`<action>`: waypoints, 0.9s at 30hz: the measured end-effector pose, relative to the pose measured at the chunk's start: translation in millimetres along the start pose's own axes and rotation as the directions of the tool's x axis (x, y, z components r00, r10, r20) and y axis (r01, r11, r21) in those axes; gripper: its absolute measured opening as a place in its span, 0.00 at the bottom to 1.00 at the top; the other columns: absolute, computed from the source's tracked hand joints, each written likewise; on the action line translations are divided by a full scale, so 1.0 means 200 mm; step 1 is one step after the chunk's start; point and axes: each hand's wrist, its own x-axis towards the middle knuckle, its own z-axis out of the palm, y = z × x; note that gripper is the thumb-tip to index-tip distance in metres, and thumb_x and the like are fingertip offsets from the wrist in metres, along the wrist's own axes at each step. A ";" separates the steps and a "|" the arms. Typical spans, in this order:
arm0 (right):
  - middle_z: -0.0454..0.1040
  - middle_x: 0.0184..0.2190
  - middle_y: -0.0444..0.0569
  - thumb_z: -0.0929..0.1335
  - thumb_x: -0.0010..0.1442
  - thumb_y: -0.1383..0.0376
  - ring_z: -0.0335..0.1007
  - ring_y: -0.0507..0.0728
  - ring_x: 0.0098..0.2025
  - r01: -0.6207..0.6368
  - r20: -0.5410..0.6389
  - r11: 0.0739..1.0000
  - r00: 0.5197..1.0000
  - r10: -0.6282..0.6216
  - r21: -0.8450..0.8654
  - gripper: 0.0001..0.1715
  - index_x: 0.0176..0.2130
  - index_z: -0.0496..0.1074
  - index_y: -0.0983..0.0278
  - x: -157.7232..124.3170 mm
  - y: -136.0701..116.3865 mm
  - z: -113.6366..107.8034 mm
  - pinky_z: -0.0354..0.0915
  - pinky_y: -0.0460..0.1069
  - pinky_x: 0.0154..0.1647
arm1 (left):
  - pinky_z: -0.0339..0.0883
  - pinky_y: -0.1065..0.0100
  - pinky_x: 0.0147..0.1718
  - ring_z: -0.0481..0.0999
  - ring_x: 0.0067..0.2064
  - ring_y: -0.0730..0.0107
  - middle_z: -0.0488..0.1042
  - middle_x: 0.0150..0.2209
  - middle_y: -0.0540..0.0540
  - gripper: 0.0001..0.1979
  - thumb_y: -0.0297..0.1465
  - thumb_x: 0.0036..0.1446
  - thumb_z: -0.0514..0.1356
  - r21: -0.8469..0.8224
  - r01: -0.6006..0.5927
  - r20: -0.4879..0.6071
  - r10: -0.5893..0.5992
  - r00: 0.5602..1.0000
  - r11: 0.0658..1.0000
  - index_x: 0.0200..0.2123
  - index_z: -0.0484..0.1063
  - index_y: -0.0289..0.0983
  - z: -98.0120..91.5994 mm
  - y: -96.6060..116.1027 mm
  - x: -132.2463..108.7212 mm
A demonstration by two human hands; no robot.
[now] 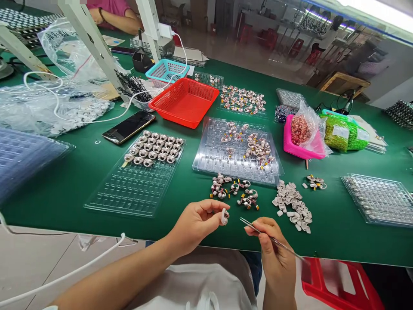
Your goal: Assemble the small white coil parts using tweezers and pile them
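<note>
Left hand (196,221) has thumb and fingers closed on a small white curved piece (224,216), dark-red bits showing inside; I see it held up just over the desk's (189,183) near edge, about mid-length. Right hand (274,245) grips metal tweezers (274,240), tips slightly apart, pointing left toward that piece but not touching it. Just beyond the hands I get a loose cluster of similar white pieces with orange tabs (248,199); right of it a heap of small pale caps (292,202), with a smaller group of tabbed pieces (316,182) past its far right side. Behind the cluster, a clear tray (211,144) carries more tabbed pieces, mostly toward its right edge. Left of that, another clear tray (125,189) has rows of silvery-white pieces (158,148) at its far end, near end bare. Phone (129,127) lies near that tray's far left corner. Toward the desk's far edge: red basket (171,113), blue basket (164,71) behind it, and a tray of white pieces (243,100) to the right. Desk's right side: pink basket (301,149) with a bag of reddish parts (301,129), green bags (337,134) beside it, a filled clear tray (387,200) closer to me.
</note>
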 end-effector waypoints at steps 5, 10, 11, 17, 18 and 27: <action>0.73 0.43 0.52 0.66 0.69 0.68 0.79 0.58 0.40 0.040 -0.119 0.975 0.993 -0.014 0.217 0.13 0.51 0.76 0.57 -0.03 -0.02 0.13 0.82 0.56 0.38 | 0.69 0.69 0.33 0.76 0.31 0.67 0.79 0.27 0.47 0.09 0.33 0.48 0.71 0.038 -0.039 -0.060 0.042 0.997 0.999 0.33 0.81 0.35 0.01 -0.01 -0.01; 0.73 0.45 0.53 0.66 0.69 0.67 0.78 0.59 0.43 0.076 -0.094 0.975 0.994 -0.058 0.206 0.14 0.52 0.75 0.57 -0.03 0.00 0.18 0.82 0.58 0.41 | 0.68 0.69 0.32 0.76 0.30 0.67 0.79 0.27 0.47 0.11 0.34 0.47 0.71 0.021 -0.052 -0.064 0.053 0.997 0.998 0.34 0.81 0.35 0.02 -0.02 -0.01; 0.73 0.45 0.54 0.66 0.69 0.68 0.78 0.59 0.44 0.081 -0.094 0.975 0.994 -0.062 0.207 0.14 0.52 0.75 0.58 -0.03 0.00 0.18 0.82 0.58 0.41 | 0.68 0.69 0.31 0.76 0.30 0.67 0.79 0.27 0.47 0.11 0.34 0.48 0.71 0.023 -0.050 -0.069 0.051 0.996 0.998 0.34 0.81 0.35 0.02 -0.02 -0.01; 0.73 0.45 0.52 0.65 0.69 0.69 0.79 0.58 0.44 0.074 -0.071 0.972 0.996 -0.060 0.223 0.14 0.52 0.75 0.58 -0.02 0.01 0.20 0.82 0.56 0.43 | 0.70 0.69 0.33 0.77 0.32 0.66 0.80 0.28 0.46 0.11 0.35 0.48 0.71 0.028 -0.027 -0.073 0.029 0.997 0.999 0.35 0.82 0.36 0.01 -0.02 -0.01; 0.73 0.45 0.52 0.65 0.69 0.69 0.79 0.58 0.43 0.073 -0.067 0.972 0.996 -0.059 0.222 0.14 0.52 0.75 0.58 -0.02 0.01 0.20 0.82 0.56 0.43 | 0.70 0.69 0.34 0.77 0.32 0.66 0.80 0.29 0.46 0.11 0.35 0.48 0.71 0.027 -0.027 -0.073 0.029 0.997 0.999 0.35 0.81 0.36 0.01 -0.02 -0.02; 0.74 0.45 0.52 0.66 0.69 0.69 0.79 0.58 0.45 0.072 -0.071 0.966 0.996 -0.056 0.247 0.14 0.51 0.76 0.57 -0.02 0.02 0.21 0.82 0.56 0.43 | 0.71 0.69 0.36 0.77 0.32 0.67 0.80 0.28 0.46 0.10 0.34 0.49 0.70 0.008 -0.043 -0.068 0.043 0.997 0.999 0.35 0.81 0.35 0.01 -0.02 -0.01</action>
